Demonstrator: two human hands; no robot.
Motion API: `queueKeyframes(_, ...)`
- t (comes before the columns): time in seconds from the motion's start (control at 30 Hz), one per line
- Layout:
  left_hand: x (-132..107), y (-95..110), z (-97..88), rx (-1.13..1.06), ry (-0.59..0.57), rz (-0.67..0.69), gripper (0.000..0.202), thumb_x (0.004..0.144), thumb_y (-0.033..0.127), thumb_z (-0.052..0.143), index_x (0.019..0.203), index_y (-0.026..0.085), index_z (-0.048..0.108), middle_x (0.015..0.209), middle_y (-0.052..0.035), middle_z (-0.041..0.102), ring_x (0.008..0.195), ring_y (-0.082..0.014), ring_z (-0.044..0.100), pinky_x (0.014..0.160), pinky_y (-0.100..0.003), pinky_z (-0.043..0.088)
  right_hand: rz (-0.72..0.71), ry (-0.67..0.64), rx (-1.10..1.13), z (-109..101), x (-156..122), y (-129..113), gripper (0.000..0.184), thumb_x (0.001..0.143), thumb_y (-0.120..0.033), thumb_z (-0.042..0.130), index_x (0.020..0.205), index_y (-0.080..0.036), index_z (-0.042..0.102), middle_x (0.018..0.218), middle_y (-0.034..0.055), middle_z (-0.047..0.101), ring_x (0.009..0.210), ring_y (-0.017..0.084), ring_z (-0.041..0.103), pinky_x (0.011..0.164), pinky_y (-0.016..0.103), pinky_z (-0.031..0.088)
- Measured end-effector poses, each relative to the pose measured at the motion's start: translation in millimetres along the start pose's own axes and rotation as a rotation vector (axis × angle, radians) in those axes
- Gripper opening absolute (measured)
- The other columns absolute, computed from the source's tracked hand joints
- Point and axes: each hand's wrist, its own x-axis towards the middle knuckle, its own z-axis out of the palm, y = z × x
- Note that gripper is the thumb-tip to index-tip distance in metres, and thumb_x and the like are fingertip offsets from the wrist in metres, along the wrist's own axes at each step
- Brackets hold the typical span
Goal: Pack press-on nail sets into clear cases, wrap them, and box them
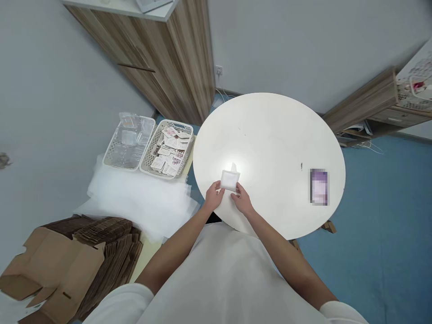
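A small, flat, white rectangular packet [230, 180] is held over the near left part of the round white table, with a pale tab sticking up from its far edge. My left hand [213, 198] grips the packet's near left corner between thumb and fingers. At the near right corner, my right hand [242, 200] holds it the same way. What the packet is made of or contains cannot be made out.
The round white table [270, 130] carries a pixelated purple item [319, 187] at right. Left of it stand a white basket [144, 167] of clear plastic packs and another basket [158, 174] of printed cards. White translucent sheets [141, 193] and folded cardboard boxes [64, 256] lie nearer. A wooden cabinet [175, 67] stands behind.
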Motion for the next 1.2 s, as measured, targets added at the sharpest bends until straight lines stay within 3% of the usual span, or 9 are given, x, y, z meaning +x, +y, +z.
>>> queueKeyframes(0.27, 61, -4, -67.0, 0.059, 0.089, 0.019, 0.05, 0.074, 0.015, 0.049, 0.123, 0.018, 0.042, 0.127, -0.009, 0.046, 0.114, -0.0199, 0.044, 0.093, -0.033, 0.04, 0.043, -0.054, 0.147, 51, 69, -58, 0.06, 0.071, -0.025, 0.051, 0.129, -0.022, 0.034, 0.129, 0.0064, 0.043, 0.116, 0.019, 0.042, 0.09, 0.033, 0.042)
queueKeyframes(0.47, 95, -2, -93.9, 0.06, 0.074, 0.064, 0.054, 0.073, 0.016, 0.048, 0.126, 0.019, 0.039, 0.131, -0.0075, 0.041, 0.118, -0.0197, 0.041, 0.093, -0.032, 0.04, 0.046, -0.049, 0.166, 68, 101, -88, 0.062, 0.071, -0.024, 0.052, 0.13, -0.02, 0.033, 0.13, 0.0066, 0.042, 0.118, 0.019, 0.04, 0.091, 0.032, 0.041)
queueKeyframes(0.63, 105, 2, -99.4, 0.036, 0.054, 0.071, 0.055, 0.074, 0.017, 0.048, 0.127, 0.021, 0.037, 0.134, -0.0068, 0.037, 0.118, -0.0204, 0.04, 0.092, -0.034, 0.041, 0.03, -0.016, 0.161, 73, 109, -95, 0.063, 0.071, -0.025, 0.053, 0.13, -0.022, 0.033, 0.131, 0.0054, 0.041, 0.116, 0.019, 0.041, 0.089, 0.033, 0.042)
queueKeyframes(0.93, 101, -1, -97.5, 0.008, 0.076, 0.152, 0.053, 0.075, 0.019, 0.048, 0.127, 0.022, 0.037, 0.138, -0.007, 0.03, 0.123, -0.0217, 0.034, 0.093, -0.036, 0.04, 0.03, 0.01, 0.145, 73, 105, -92, 0.067, 0.069, -0.03, 0.057, 0.13, -0.025, 0.031, 0.133, 0.0043, 0.037, 0.116, 0.021, 0.039, 0.089, 0.036, 0.041)
queueKeyframes(1.07, 98, -5, -96.4, -0.017, 0.111, 0.137, 0.058, 0.074, 0.02, 0.051, 0.129, 0.025, 0.033, 0.142, -0.0069, 0.018, 0.123, -0.0229, 0.033, 0.093, -0.037, 0.04, 0.044, 0.032, 0.138, 70, 97, -89, 0.067, 0.069, -0.032, 0.058, 0.13, -0.029, 0.031, 0.136, 0.0026, 0.033, 0.117, 0.021, 0.038, 0.09, 0.037, 0.041)
queueKeyframes(1.2, 86, -11, -93.4, -0.044, 0.152, 0.115, 0.059, 0.074, 0.021, 0.052, 0.129, 0.025, 0.032, 0.143, -0.0087, 0.015, 0.119, -0.0234, 0.038, 0.091, -0.038, 0.04, 0.068, 0.04, 0.146, 61, 79, -83, 0.064, 0.069, -0.032, 0.057, 0.128, -0.029, 0.032, 0.135, 0.0035, 0.033, 0.112, 0.019, 0.042, 0.087, 0.034, 0.042)
